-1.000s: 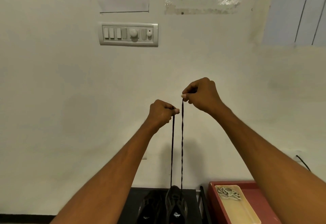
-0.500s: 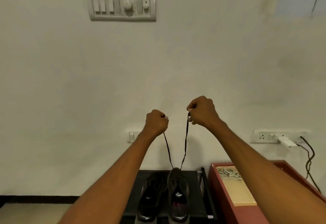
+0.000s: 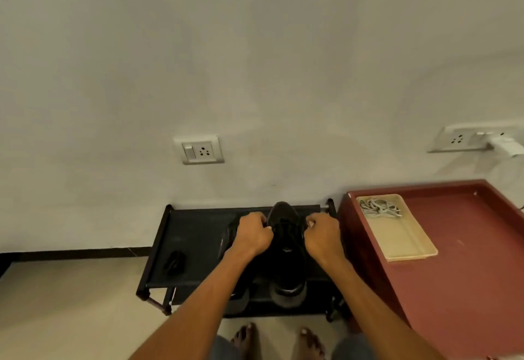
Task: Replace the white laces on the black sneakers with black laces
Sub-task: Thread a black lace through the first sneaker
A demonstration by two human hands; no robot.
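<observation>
Down on that low black shoe rack by the wall, our left hand and right hand are fisted either side of the right sneaker, presumably gripping black lace ends we can't see, so snugging looks underway, knotting next.

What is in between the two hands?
In the head view, a black sneaker sits between the left hand and the right hand, standing on the black shoe rack. Its black lace is too dark to make out.
</observation>
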